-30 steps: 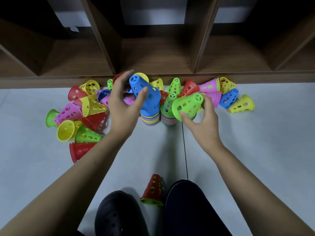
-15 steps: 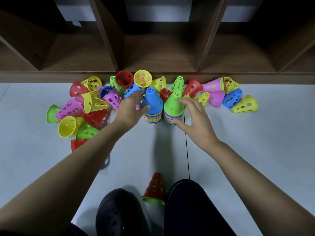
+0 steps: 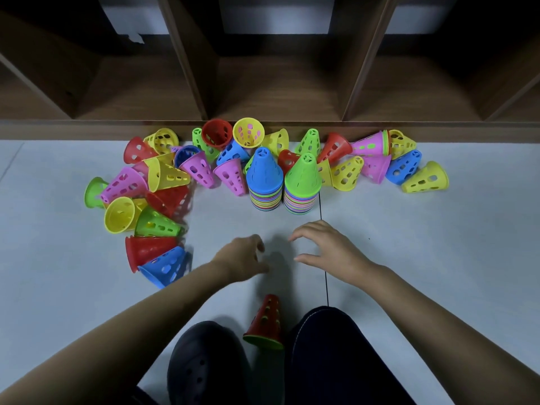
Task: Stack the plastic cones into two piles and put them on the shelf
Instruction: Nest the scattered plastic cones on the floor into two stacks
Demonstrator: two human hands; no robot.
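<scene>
In the head view, your left hand (image 3: 244, 258) and right hand (image 3: 330, 249) hover over the floor (image 3: 409, 244), fingers loosely curled and holding nothing. Beyond them, the blue-topped pile (image 3: 264, 176) and green-topped pile (image 3: 303, 179) stand just beside each other among loose cones (image 3: 166, 176), in front of the shelf (image 3: 277, 92). A red cone (image 3: 267, 320) stands beside your shoe (image 3: 204, 363).

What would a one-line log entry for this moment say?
left hand empty | right hand empty | blue-topped pile, green-topped pile upright on floor | many loose cones unstacked
</scene>
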